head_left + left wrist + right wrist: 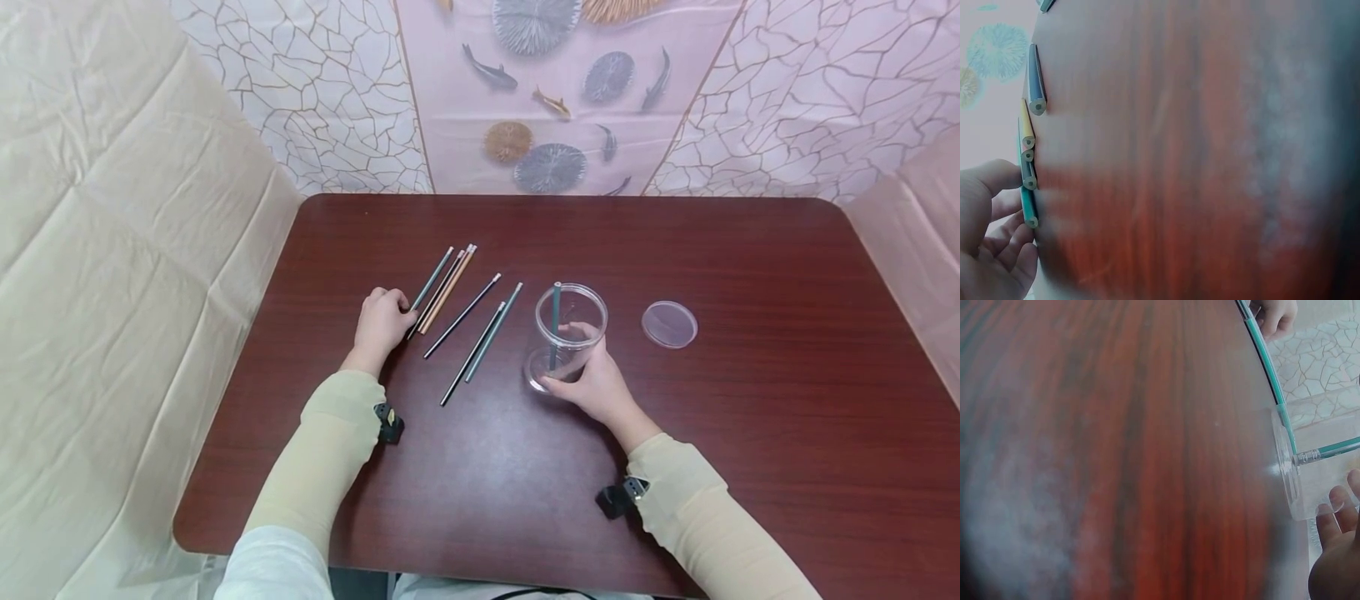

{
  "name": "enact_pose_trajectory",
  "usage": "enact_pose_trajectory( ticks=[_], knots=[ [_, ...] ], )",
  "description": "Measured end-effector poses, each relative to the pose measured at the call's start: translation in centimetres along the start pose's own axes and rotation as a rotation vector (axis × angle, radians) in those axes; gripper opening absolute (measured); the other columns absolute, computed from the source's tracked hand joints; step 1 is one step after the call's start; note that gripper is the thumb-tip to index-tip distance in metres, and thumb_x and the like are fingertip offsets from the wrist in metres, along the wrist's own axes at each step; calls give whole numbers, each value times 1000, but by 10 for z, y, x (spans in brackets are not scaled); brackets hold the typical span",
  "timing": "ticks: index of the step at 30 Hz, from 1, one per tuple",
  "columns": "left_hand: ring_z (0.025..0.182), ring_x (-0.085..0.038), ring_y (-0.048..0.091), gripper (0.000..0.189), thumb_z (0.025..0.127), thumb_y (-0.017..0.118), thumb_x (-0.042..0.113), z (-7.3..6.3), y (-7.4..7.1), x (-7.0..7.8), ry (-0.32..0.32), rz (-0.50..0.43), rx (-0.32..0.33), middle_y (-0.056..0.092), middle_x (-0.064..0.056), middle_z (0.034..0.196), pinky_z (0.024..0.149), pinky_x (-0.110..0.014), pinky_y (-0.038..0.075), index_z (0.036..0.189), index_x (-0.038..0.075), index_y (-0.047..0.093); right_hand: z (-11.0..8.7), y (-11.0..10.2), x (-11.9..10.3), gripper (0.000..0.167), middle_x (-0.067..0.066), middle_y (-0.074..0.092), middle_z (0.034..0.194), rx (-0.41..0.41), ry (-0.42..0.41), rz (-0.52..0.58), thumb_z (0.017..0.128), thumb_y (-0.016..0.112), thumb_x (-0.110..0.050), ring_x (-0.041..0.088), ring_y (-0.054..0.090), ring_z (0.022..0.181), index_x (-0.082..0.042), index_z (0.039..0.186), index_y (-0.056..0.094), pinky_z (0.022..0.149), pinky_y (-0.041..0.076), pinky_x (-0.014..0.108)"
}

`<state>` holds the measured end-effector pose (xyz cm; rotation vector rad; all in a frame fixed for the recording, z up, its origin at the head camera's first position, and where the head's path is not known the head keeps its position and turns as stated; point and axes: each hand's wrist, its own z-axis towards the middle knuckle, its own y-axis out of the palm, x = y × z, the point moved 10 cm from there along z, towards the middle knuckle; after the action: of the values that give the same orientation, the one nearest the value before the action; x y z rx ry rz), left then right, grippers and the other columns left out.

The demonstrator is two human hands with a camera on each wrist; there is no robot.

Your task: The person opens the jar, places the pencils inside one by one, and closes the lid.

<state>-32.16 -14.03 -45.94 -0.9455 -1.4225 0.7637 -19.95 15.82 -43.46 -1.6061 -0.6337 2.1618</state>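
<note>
My left hand (384, 323) is at the near end of a green pencil (432, 277) and its fingers curl about it. In the left wrist view that green pencil (1029, 209) lies between the fingers, beside a black pencil (1029, 176). With my right hand (596, 385) I grip a clear plastic jar (534, 360) around its side. The jar stands tilted on the table, its mouth uncovered. A single green pencil (556, 321) stands inside it, eraser end down in the right wrist view, where the jar (1304, 503) shows only partly.
Orange pencils (452, 287) lie by the left hand. Further right are a black pencil (462, 315), another black one (472, 354) and a green one (497, 329). A round clear lid (670, 324) lies right of the jar on the brown table (765, 400).
</note>
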Motion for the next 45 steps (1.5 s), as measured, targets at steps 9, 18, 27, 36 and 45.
enact_pose_trajectory(
  ticks=[9, 18, 27, 36, 45],
  knots=[
    [102, -34, 46, 21, 87, 62, 22, 1, 2, -1, 4, 27, -10, 52, -15, 98, 92, -40, 35, 79, 3, 60, 0, 1, 3, 76, 7, 51, 126, -2, 15, -6, 63, 86, -18, 25, 45, 119, -2, 121, 38, 98, 33, 43],
    [95, -34, 52, 18, 85, 59, 19, 1, -6, -2, 2, -18, 29, 55, -16, 94, 87, -41, 41, 84, 1, 61, 0, 3, 2, 24, 8, 44, 128, -7, 4, 11, 64, 85, -17, 27, 43, 120, -5, 69, 65, 98, 32, 43],
    [81, -28, 59, 19, 88, 56, 27, -1, -14, -12, -100, -62, 34, 63, -9, 86, 72, -41, 47, 90, 8, 57, 0, 3, 2, 40, 9, 46, 128, -11, 23, 29, 65, 84, -17, 28, 46, 118, 2, 91, 60, 98, 34, 43],
    [82, -29, 59, 21, 89, 54, 32, -5, -18, -15, -140, -88, 56, 64, -7, 87, 69, -44, 46, 92, 12, 57, 1, 2, -1, 26, 9, 45, 128, 5, -22, -2, 63, 85, -17, 29, 42, 120, -7, 71, 63, 98, 32, 45],
    [79, -23, 58, 17, 87, 59, 23, -3, -32, -12, -105, -306, 181, 63, -8, 86, 72, -35, 45, 94, 7, 58, 0, 3, 1, 19, 9, 44, 128, -1, -18, 5, 64, 85, -17, 28, 42, 120, -10, 62, 67, 98, 32, 45]
  ],
)
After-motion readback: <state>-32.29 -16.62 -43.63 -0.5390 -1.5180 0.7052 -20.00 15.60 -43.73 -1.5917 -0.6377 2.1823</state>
